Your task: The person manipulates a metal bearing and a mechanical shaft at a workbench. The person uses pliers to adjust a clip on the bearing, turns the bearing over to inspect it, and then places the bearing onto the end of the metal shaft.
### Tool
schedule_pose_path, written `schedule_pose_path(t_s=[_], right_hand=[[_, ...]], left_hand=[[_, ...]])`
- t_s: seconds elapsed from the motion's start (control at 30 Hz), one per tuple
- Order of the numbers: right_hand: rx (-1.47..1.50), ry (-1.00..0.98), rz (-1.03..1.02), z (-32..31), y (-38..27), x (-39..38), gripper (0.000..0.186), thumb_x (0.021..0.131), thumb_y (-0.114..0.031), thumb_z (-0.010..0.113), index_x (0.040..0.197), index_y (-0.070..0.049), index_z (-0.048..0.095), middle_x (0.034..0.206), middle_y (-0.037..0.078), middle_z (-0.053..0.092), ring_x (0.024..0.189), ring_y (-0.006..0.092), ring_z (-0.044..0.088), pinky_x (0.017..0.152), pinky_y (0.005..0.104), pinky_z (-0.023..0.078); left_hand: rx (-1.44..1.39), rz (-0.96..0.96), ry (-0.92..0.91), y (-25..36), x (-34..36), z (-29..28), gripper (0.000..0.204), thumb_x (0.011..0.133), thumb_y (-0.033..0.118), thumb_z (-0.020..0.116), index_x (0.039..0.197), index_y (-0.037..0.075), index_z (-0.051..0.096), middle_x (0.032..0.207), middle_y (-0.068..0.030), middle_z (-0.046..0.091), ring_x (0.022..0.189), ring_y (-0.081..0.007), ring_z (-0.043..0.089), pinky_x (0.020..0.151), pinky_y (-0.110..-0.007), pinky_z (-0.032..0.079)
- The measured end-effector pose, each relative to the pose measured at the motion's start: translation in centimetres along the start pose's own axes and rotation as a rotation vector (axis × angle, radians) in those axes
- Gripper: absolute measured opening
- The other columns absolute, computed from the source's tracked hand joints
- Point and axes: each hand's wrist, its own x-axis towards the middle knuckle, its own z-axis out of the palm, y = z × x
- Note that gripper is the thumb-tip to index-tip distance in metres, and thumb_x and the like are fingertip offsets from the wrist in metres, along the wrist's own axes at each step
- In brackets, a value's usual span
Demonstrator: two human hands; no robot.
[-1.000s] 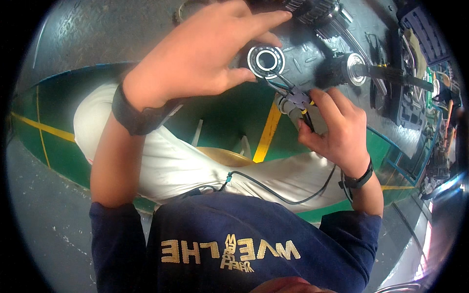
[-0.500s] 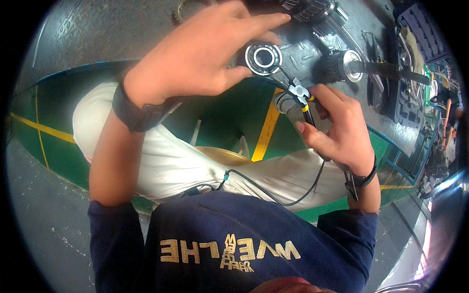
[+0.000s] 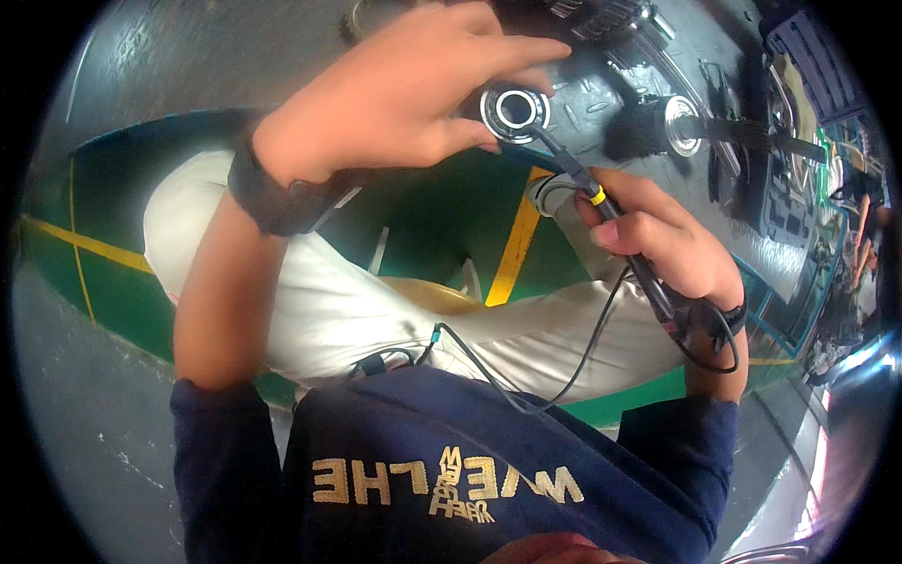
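My left hand (image 3: 404,99) pinches a round ball bearing (image 3: 493,113) between thumb and fingers, its index finger stretched past it. The bearing is a shiny metal ring with a dark band; whether it sits on a shaft underneath is hidden. Circlip pliers (image 3: 571,169) with black handles and yellow bands are gripped in my right hand (image 3: 672,230). Their tips reach the lower right of the bearing's face. Seen edge-on, the pliers have their handles lined up one behind the other.
Beyond my hands, a metal tread-plate surface carries a gear shaft (image 3: 615,21) and another toothed part with a bright round end (image 3: 683,127). Dark plastic trays (image 3: 816,61) stand at the far right. A black cable (image 3: 578,362) hangs across my lap near the right wrist.
My right hand has rolled the pliers from flat to edge-on, and its wrist has shifted slightly right. The bearing and my left hand have moved a little to the right.
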Motion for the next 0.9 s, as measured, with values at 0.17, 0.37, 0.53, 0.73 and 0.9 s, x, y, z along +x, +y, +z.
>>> schedule_pose_path(t_s=[0.17,0.37,0.53,0.73,0.9], right_hand=[[0.149,-0.234,0.069,0.4,-0.8,0.7,0.031,0.092,-0.027,0.057,0.105,0.000,0.062,0.086,0.002,0.059,0.080,0.0138,0.057,0.074,0.0281,0.044],[0.514,-0.285,0.140,1.5,-0.5,0.8,0.029,0.086,-0.031,0.058,0.092,-0.006,0.044,0.069,-0.001,0.039,0.047,0.0045,0.030,0.036,0.0236,0.024],[0.871,-0.542,0.233,1.1,2.0,1.8,0.033,0.088,-0.036,0.063,0.099,-0.009,0.049,0.068,-0.002,0.038,0.047,0.0050,0.031,0.036,0.0221,0.023],[1.182,-0.639,0.240,2.2,3.1,0.6,0.038,0.080,-0.038,0.065,0.088,-0.011,0.039,0.064,-0.002,0.033,0.047,0.0038,0.023,0.034,0.0232,0.016],[1.172,-0.512,0.120,1.8,2.4,0.0,0.039,0.078,-0.035,0.066,0.086,-0.012,0.036,0.062,-0.001,0.030,0.046,0.0050,0.018,0.035,0.0258,0.012]], left_hand=[[-0.017,0.005,-0.015,-0.6,-0.2,0.1,0.076,0.084,0.016,0.076,0.152,-0.001,0.048,0.131,-0.0077,0.070,0.110,-0.0305,0.058,0.099,-0.041,0.045],[-0.075,-0.030,-0.030,-0.1,-0.4,-0.3,0.075,0.083,0.015,0.076,0.151,-0.001,0.050,0.131,-0.0072,0.071,0.109,-0.0308,0.058,0.099,-0.041,0.045],[-0.103,0.022,-0.013,-0.5,-0.5,-0.4,0.074,0.082,0.015,0.077,0.149,-0.002,0.051,0.129,-0.0076,0.072,0.109,-0.0310,0.058,0.099,-0.041,0.045],[-0.110,-0.012,-0.030,-0.9,-0.4,-0.2,0.076,0.079,0.015,0.081,0.147,-0.003,0.052,0.125,-0.0124,0.070,0.112,-0.0330,0.058,0.099,-0.042,0.046],[-0.127,-0.100,-0.047,-1.4,-0.4,0.3,0.082,0.078,0.016,0.083,0.150,-0.004,0.050,0.123,-0.0126,0.071,0.113,-0.0326,0.058,0.101,-0.042,0.046]])
